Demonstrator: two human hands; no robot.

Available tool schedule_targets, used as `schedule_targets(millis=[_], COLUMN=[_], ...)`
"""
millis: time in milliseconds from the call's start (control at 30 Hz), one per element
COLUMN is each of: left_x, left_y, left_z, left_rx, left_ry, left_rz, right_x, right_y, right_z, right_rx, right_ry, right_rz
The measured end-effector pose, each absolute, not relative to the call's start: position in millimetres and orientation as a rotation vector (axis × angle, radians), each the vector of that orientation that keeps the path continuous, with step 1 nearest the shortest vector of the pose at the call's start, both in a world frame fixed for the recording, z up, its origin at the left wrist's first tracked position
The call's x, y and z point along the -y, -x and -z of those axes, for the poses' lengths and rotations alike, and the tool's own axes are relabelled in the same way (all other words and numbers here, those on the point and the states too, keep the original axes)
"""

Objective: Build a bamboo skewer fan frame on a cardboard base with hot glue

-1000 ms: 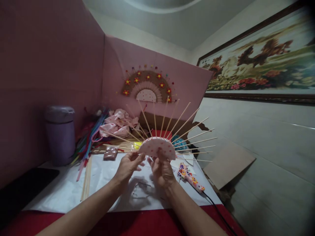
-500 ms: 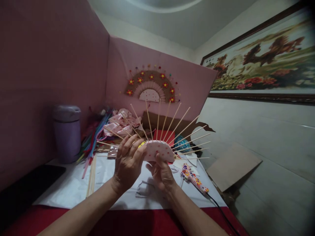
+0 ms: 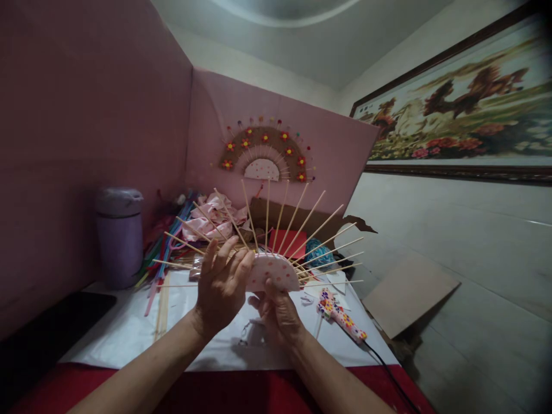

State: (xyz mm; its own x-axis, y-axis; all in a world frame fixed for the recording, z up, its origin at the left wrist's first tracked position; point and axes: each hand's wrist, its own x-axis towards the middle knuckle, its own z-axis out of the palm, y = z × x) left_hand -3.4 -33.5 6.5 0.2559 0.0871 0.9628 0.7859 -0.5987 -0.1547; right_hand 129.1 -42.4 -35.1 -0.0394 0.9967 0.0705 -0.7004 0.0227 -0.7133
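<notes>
In front of me is a half-round, fan-shaped piece (image 3: pixel 276 271) covered in white fabric with red dots. Thin wooden sticks (image 3: pixel 294 218) radiate from its curved edge. My right hand (image 3: pixel 281 313) pinches it at the flat lower edge, thumb on the front face. Over its left end lies my left hand (image 3: pixel 224 284), its bent fingers closed around that end and among the left sticks; its thumb is hidden. On the pink board behind hangs a similar fan (image 3: pixel 261 169) with a brown band, red-and-yellow flowers and coloured pins.
A flowered glue gun (image 3: pixel 340 316) with a black cord lies on the right. A purple tumbler (image 3: pixel 119 238) stands left, beside colourful pipe cleaners (image 3: pixel 161 264). Behind are pink fabric (image 3: pixel 207 215), red paper (image 3: pixel 288 241) and blue yarn (image 3: pixel 318 253). Loose sticks (image 3: pixel 162 307) lie on the white table cover (image 3: pixel 116 333).
The fan piece and both hands have shifted slightly left and down. The bit of yellow by my left fingertips is now mostly hidden. Both hands keep hold of the piece.
</notes>
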Motion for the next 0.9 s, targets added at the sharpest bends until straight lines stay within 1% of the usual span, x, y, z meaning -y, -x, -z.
schedule_targets(millis=[300,733,900], left_x=[35,36,39], left_y=[2,-2,-4], left_z=[-7,-4,-8], left_rx=[0.846,0.875,0.836], left_ry=[1.915,1.973,1.956], left_rz=[1.495,1.523,1.538], right_x=[43,43,40], right_y=[-126,-126,-131], right_z=[38,34,28], right_rx=[0.76,0.682,0.572], right_ry=[0.527,0.547,0.59], right_rz=[-1.483,-1.478,-1.459])
